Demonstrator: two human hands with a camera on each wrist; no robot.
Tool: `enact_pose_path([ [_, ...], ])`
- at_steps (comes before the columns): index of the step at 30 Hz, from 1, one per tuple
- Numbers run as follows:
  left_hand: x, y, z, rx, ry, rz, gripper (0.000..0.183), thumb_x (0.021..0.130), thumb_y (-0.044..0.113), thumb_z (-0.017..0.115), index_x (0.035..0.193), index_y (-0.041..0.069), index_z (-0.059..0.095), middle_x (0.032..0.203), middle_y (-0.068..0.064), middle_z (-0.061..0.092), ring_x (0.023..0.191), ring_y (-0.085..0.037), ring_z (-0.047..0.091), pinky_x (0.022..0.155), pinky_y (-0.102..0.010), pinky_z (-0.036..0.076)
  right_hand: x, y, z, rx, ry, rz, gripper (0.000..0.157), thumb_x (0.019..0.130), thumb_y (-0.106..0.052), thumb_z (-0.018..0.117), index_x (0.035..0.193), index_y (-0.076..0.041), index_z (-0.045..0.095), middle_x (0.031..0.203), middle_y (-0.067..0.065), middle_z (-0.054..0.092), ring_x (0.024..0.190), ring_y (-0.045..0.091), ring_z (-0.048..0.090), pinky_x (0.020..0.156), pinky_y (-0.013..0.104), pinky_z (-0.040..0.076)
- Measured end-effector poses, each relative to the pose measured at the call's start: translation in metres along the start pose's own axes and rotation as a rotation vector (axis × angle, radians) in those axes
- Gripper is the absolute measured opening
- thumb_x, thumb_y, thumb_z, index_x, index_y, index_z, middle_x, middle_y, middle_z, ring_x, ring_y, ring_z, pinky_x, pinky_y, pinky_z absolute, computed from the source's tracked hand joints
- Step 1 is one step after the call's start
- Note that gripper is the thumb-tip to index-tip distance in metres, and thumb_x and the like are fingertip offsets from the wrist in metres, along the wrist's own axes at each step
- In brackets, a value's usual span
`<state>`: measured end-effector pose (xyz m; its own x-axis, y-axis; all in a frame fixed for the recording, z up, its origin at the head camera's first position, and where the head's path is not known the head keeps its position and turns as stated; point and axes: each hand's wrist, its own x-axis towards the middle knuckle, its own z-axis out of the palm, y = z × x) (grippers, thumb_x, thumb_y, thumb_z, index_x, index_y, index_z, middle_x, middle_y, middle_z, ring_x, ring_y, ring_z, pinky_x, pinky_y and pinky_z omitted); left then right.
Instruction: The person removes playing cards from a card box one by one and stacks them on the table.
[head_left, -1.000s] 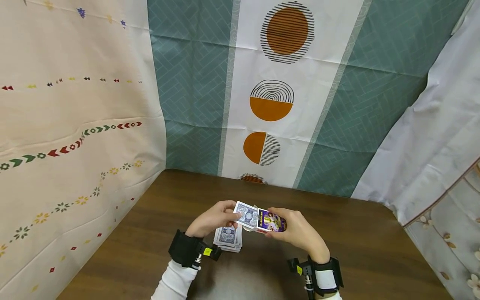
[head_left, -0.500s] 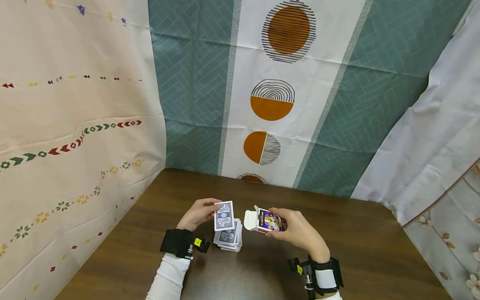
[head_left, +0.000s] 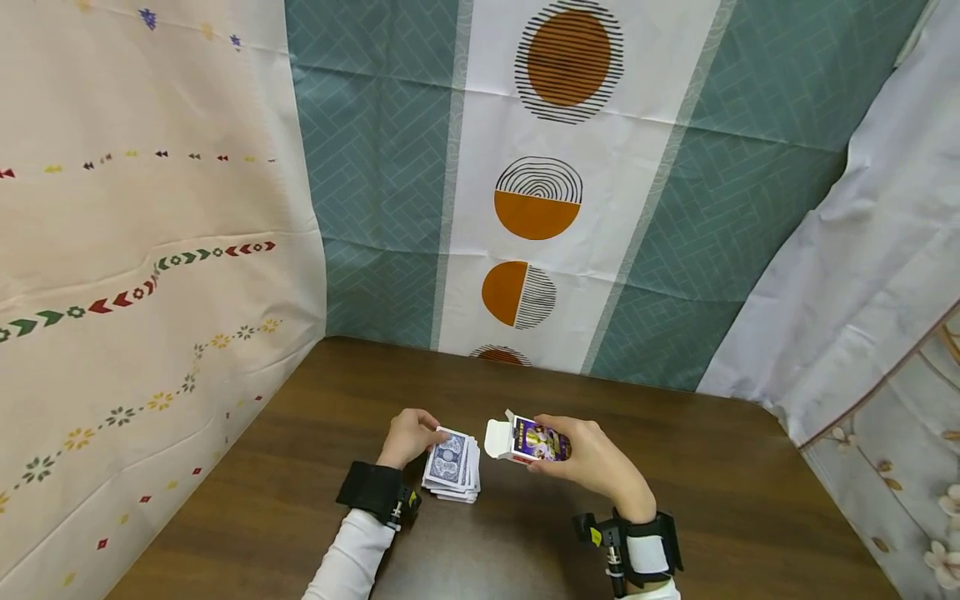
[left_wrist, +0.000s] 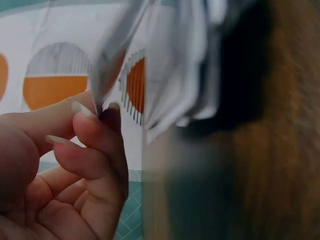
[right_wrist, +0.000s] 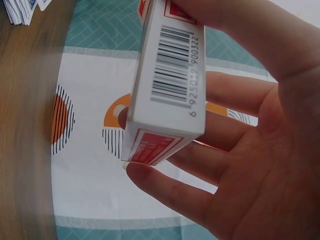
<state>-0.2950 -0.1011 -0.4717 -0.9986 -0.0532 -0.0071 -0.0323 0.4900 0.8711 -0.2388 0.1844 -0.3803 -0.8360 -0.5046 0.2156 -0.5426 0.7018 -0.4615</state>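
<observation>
My left hand point(head_left: 407, 437) pinches a blue-backed playing card point(head_left: 448, 458) by its upper left corner, low over a loose pile of playing cards point(head_left: 467, 490). Up close in the left wrist view, thumb and fingers meet on the lower edge of the card point(left_wrist: 107, 62), beside the blurred pile point(left_wrist: 187, 70). To the right, my right hand point(head_left: 602, 462) grips a purple and white card box point(head_left: 542, 442) in the air, its white flap hanging out toward the pile. Red panels and a barcode show on the box point(right_wrist: 172, 80) in the right wrist view.
All this happens over a brown wooden table point(head_left: 720, 492). Behind it hangs a teal and white cloth point(head_left: 660, 325) with orange circles; a cream patterned cloth point(head_left: 187, 292) stands on the left and a white cloth point(head_left: 810, 308) on the right.
My left hand has drawn the card leftward away from the box's mouth and lowered it onto the pile's top. My right hand with the box has stayed nearly still.
</observation>
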Motion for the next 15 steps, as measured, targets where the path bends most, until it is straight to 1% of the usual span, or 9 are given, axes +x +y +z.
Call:
enact_pose_path([
  [4, -0.002, -0.002, 0.005, 0.047, 0.029, 0.024, 0.019, 0.075, 0.007, 0.081, 0.082, -0.002, 0.065, 0.06, -0.005, 0.06, 0.052, -0.015, 0.055, 0.05, -0.025, 0.039, -0.001, 0.001, 0.001, 0.003, -0.004, 0.004, 0.063, 0.075, -0.036, 0.082, 0.125, -0.002, 0.061, 0.112, 0.009, 0.068, 0.085, 0.013, 0.058, 0.074, 0.024, 0.051],
  [8, -0.002, -0.004, 0.01, 0.085, 0.044, 0.015, 0.02, 0.074, 0.006, 0.082, 0.079, -0.001, 0.064, 0.065, -0.006, 0.061, 0.054, -0.014, 0.053, 0.051, -0.025, 0.04, -0.002, 0.001, 0.002, 0.02, -0.012, 0.012, 0.063, 0.075, -0.037, 0.082, 0.125, -0.003, 0.062, 0.111, 0.008, 0.068, 0.086, 0.013, 0.058, 0.075, 0.026, 0.052],
  [11, -0.001, -0.005, 0.013, 0.101, 0.045, 0.003, 0.021, 0.073, 0.006, 0.082, 0.081, -0.002, 0.065, 0.07, -0.009, 0.063, 0.058, -0.016, 0.056, 0.053, -0.026, 0.043, -0.001, 0.002, 0.002, 0.031, -0.014, 0.015, 0.063, 0.075, -0.037, 0.082, 0.124, -0.004, 0.062, 0.11, 0.008, 0.067, 0.086, 0.013, 0.058, 0.076, 0.029, 0.053],
  [13, -0.001, -0.004, 0.013, 0.111, 0.047, 0.006, 0.022, 0.073, 0.006, 0.082, 0.084, -0.003, 0.065, 0.075, -0.011, 0.064, 0.061, -0.017, 0.057, 0.055, -0.027, 0.044, -0.001, 0.002, 0.001, 0.027, -0.015, 0.016, 0.063, 0.075, -0.037, 0.082, 0.125, -0.004, 0.061, 0.11, 0.008, 0.067, 0.085, 0.013, 0.057, 0.075, 0.029, 0.053],
  [15, -0.001, 0.0, 0.012, 0.137, 0.052, 0.036, 0.022, 0.075, 0.008, 0.08, 0.086, -0.003, 0.065, 0.078, -0.012, 0.064, 0.065, -0.018, 0.058, 0.057, -0.028, 0.044, -0.001, 0.003, 0.001, 0.022, -0.018, 0.02, 0.063, 0.075, -0.037, 0.082, 0.125, -0.004, 0.061, 0.109, 0.008, 0.067, 0.085, 0.013, 0.057, 0.074, 0.029, 0.053],
])
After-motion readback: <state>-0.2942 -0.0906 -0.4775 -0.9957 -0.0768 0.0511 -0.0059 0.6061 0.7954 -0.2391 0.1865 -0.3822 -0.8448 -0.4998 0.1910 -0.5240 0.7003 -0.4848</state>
